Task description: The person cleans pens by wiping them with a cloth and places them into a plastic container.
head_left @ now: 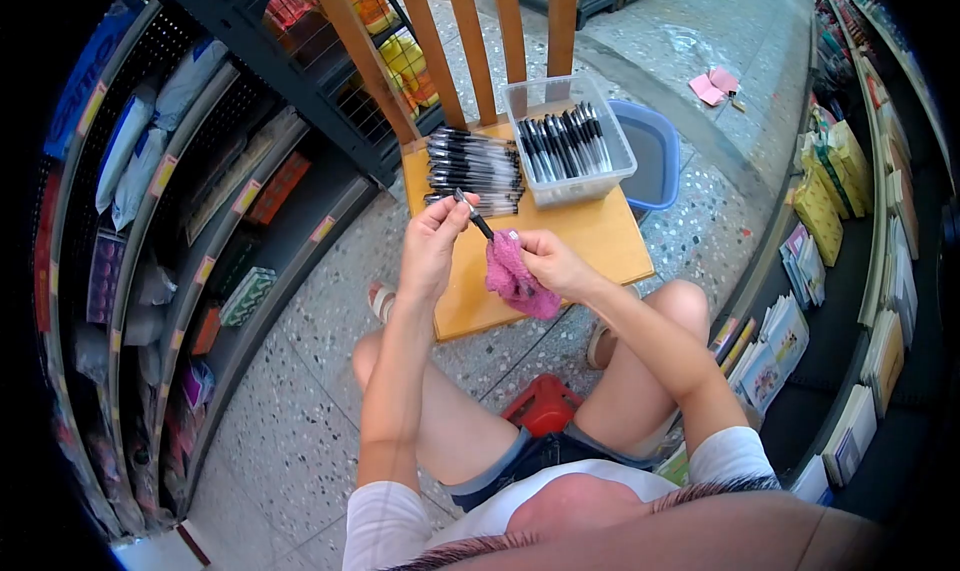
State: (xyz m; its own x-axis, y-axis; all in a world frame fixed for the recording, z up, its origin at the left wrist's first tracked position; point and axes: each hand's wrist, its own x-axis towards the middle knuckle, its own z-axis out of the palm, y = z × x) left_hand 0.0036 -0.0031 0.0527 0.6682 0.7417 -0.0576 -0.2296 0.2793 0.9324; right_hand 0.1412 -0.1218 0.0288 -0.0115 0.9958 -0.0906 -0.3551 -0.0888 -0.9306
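Note:
My left hand (436, 243) pinches one end of a black pen (478, 220) above the front part of a wooden chair seat (590, 244). The pen's other end meets a pink cloth (520, 279), which my right hand (554, 264) grips. Behind my left hand, a pile of black and clear pens (472, 166) lies in rows on the seat. A clear plastic box (585, 190) to the right of the pile holds many upright or leaning pens (562, 145).
A blue basin (668, 161) stands on the floor behind the chair's right side. Curved shelves (330, 216) with packets rise on the left, and shelves of notebooks (780, 346) on the right. Pink paper (713, 86) lies on the floor. A red stool (542, 405) shows between the legs.

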